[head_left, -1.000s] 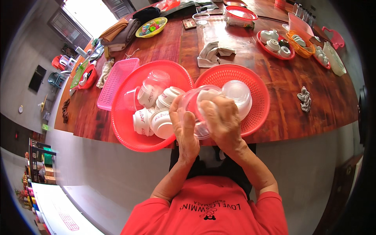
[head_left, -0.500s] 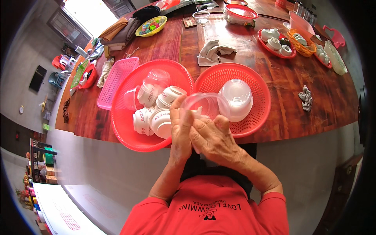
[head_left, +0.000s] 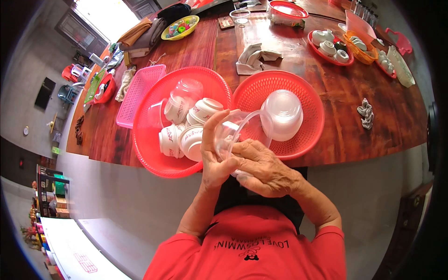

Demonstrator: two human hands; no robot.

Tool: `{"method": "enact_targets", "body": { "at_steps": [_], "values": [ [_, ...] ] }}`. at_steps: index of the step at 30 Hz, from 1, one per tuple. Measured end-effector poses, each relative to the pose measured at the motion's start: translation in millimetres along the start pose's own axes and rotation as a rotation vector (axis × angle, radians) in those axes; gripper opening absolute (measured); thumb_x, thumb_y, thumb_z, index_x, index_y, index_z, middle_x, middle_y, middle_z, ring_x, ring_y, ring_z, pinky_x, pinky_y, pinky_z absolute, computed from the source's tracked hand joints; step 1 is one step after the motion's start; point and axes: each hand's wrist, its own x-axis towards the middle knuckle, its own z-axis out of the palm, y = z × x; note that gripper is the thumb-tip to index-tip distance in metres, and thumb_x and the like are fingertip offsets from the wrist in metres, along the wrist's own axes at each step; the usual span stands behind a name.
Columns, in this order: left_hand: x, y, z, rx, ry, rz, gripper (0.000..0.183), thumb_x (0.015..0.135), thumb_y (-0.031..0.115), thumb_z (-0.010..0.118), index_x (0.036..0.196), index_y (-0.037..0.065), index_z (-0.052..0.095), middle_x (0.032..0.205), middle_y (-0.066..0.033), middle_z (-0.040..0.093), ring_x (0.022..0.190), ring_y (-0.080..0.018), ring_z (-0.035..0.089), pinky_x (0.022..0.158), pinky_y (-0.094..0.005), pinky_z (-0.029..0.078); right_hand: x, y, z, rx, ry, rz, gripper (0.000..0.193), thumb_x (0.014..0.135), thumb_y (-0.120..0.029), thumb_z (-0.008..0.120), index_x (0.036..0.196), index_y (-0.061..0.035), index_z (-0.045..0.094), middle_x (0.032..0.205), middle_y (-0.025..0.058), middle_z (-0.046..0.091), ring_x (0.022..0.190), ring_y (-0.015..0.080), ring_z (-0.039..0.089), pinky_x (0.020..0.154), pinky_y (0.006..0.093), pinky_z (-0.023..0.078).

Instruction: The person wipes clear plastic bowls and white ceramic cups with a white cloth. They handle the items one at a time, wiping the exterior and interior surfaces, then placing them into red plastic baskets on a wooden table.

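Observation:
Above the near rims of two red baskets, my left hand (head_left: 215, 156) grips a clear plastic bowl (head_left: 225, 133), tilted with its opening toward the right. My right hand (head_left: 266, 169) is closed, its fingers at the bowl's mouth, with a bit of white cloth (head_left: 241, 174) showing beneath them. In the left red basket (head_left: 147, 140) lie several white patterned bowls (head_left: 191, 140) and clear plastic bowls (head_left: 189, 88). The right red basket (head_left: 308, 126) holds a stack of upturned clear bowls (head_left: 283, 112).
A pink basket (head_left: 140, 95) stands left of the red ones. Crumpled cloths (head_left: 254, 59) lie behind and to the right (head_left: 366, 114). Farther back are a yellow basket (head_left: 179, 29) of colourful items and a red tray (head_left: 332, 56) of white cups. The table (head_left: 345, 154) ends just before me.
The clear bowl has turned in my left hand, its opening now facing more to the right. My right hand has shifted slightly down and right.

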Motion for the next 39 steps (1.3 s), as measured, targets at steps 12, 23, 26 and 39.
{"method": "enact_targets", "body": {
  "at_steps": [12,23,26,39],
  "values": [
    [1.9,0.9,-1.8,-0.071,0.051,-0.081,0.086,0.07,0.014,0.078,0.142,0.001,0.032,0.133,-0.0131,0.047,0.121,-0.0248,0.052,0.099,-0.0374,0.046,6.2,-1.7,6.0,-0.711,0.067,0.225,0.035,0.08,-0.012,0.057,0.11,0.0059,0.058,0.107,0.0148,0.06,0.096,0.0269,0.057,0.075,0.035,0.047],
    [-0.1,13.3,1.0,-0.118,0.088,-0.096,0.081,0.076,0.023,0.074,0.141,0.002,0.031,0.13,-0.0163,0.049,0.118,-0.0284,0.054,0.097,-0.039,0.048,2.7,-11.3,12.8,-0.204,0.151,-0.047,0.041,0.077,-0.01,0.063,0.117,-0.0016,0.054,0.111,0.0124,0.056,0.102,0.0287,0.055,0.084,0.0423,0.041],
    [4.6,20.3,-1.6,-0.119,0.073,-0.266,0.082,0.075,0.022,0.074,0.141,0.002,0.031,0.131,-0.0166,0.048,0.114,-0.0279,0.056,0.096,-0.0383,0.049,-13.7,6.9,6.3,-0.431,0.106,-0.119,0.041,0.076,-0.014,0.065,0.115,-0.0038,0.056,0.108,0.0101,0.057,0.1,0.0261,0.057,0.081,0.0373,0.042],
    [-9.3,-9.9,3.5,-0.183,-0.004,-0.045,0.088,0.08,0.05,0.063,0.145,0.008,0.02,0.133,-0.0253,0.042,0.116,-0.0372,0.053,0.087,-0.0445,0.052,-2.5,-3.0,-14.1,0.269,-0.099,0.033,0.04,0.09,-0.018,0.057,0.128,-0.0078,0.055,0.127,0.013,0.051,0.12,0.0329,0.044,0.103,0.0462,0.029]
  ]
}}
